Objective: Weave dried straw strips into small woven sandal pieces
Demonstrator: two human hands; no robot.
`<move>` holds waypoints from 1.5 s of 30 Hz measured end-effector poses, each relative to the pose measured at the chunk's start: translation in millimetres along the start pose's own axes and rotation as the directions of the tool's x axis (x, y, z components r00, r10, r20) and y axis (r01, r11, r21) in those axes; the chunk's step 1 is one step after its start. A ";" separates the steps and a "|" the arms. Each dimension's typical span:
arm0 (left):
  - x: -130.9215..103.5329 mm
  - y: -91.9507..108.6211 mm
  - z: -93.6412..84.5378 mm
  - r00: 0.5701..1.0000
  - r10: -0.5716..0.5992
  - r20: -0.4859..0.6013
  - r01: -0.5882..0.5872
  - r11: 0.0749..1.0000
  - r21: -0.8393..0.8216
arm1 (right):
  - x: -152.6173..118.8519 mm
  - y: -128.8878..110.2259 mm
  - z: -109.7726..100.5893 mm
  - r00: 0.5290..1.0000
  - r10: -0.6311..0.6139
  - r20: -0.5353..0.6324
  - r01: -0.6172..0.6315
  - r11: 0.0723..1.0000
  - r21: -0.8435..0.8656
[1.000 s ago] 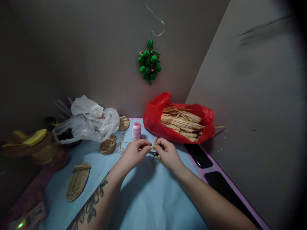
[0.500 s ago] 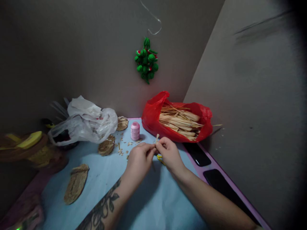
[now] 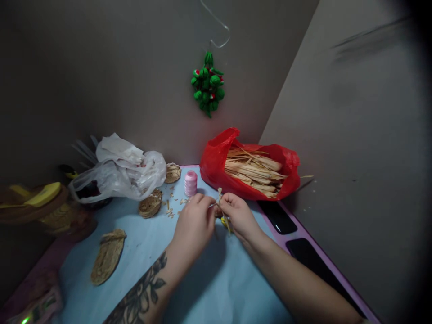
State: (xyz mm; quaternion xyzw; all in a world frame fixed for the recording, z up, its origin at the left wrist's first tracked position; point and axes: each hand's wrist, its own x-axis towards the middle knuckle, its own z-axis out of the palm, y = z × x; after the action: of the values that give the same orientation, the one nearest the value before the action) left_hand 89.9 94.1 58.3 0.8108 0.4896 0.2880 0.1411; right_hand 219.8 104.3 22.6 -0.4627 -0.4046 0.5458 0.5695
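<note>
Over the blue cloth, my left hand (image 3: pixel 195 219) and my right hand (image 3: pixel 239 216) meet with fingers pinched around a thin pale straw strand (image 3: pixel 220 194). A knotted tip stands up between them, and strand ends hang down below the fingers. Something yellow (image 3: pixel 225 221) lies partly hidden beneath my right hand. Just behind my left hand stands a pink thread spool (image 3: pixel 191 183), with small straw scraps around it. Two woven straw pieces (image 3: pixel 150 204) (image 3: pixel 173 173) lie left of the spool. A longer woven sole-shaped piece (image 3: pixel 108 257) rests farther left.
A red plastic bag (image 3: pixel 216 157) of dried straw lies at the back right. Two black phones (image 3: pixel 278 218) (image 3: pixel 320 270) lie along the right edge. A clear plastic bag (image 3: pixel 124 177) and a blurred brown container (image 3: pixel 54 204) are at left. A green ornament (image 3: pixel 207 85) hangs on the wall.
My hands have parted slightly, showing more of the strand between them. A strand end now hangs below my right fingers across the yellow thing. The view has shifted slightly.
</note>
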 end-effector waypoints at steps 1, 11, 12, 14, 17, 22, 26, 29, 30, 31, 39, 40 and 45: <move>2.4 -4.5 1.0 1.000 -0.022 -0.018 0.021 0.998 -0.066 | -0.4 1.3 0.5 1.000 -0.010 0.023 0.011 1.000 -0.022; 11.4 -23.1 9.2 0.984 -0.122 0.131 0.156 0.943 -0.294 | 0.5 -0.1 -0.9 0.995 -0.040 0.092 0.058 0.978 -0.200; 12.0 -23.6 9.3 0.982 -0.114 0.153 0.162 0.924 -0.347 | 0.6 -1.6 -1.1 0.994 -0.049 0.098 0.067 0.980 -0.190; 13.3 -25.2 10.6 0.975 -0.082 0.207 0.174 0.858 -0.482 | 0.9 -3.8 -1.5 0.991 -0.059 0.116 0.078 0.982 -0.171; 14.7 -27.9 13.9 0.962 -0.058 0.266 0.223 0.728 -0.649 | 2.9 -3.4 -2.4 0.989 -0.072 0.127 0.092 0.983 -0.159; 15.2 -28.2 20.2 0.963 -0.088 0.255 0.240 0.714 -0.658 | 9.5 3.7 -6.0 0.990 -0.050 0.131 0.063 0.993 -0.099; 14.7 -27.0 24.0 0.977 -0.111 0.181 0.196 0.801 -0.566 | 10.9 7.3 -6.8 0.993 -0.030 0.113 0.040 0.995 -0.088; 14.7 -26.7 23.4 0.985 -0.098 0.144 0.162 0.824 -0.543 | 9.0 6.5 -5.5 0.992 -0.004 0.123 0.015 0.996 -0.088; 14.7 -26.8 22.5 0.986 -0.095 0.135 0.153 0.828 -0.539 | 8.3 5.7 -5.1 0.992 0.000 0.129 0.010 0.997 -0.082; 14.9 -26.9 21.5 0.988 -0.094 0.124 0.147 0.832 -0.536 | 7.7 4.6 -4.8 0.990 0.003 0.138 0.008 0.997 -0.082; 13.4 -30.8 18.9 0.993 -0.094 0.065 0.113 0.886 -0.450 | 9.1 -3.4 -10.0 0.985 -0.023 0.173 0.062 0.973 -0.222; 12.4 -30.4 19.4 0.994 -0.098 0.042 0.106 0.906 -0.409 | 9.3 -4.0 -10.6 0.985 -0.035 0.167 0.075 0.967 -0.244; 6.3 -25.9 25.1 0.983 -0.146 -0.109 0.116 0.962 -0.246 | 2.0 -3.4 -7.8 0.980 -0.116 0.159 0.174 0.889 -0.424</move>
State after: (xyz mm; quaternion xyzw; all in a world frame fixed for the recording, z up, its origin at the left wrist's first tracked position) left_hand 88.8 113.4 27.2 0.7340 0.5119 0.3853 0.2251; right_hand 228.4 105.7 23.9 -0.5102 -0.5858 0.4263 0.4634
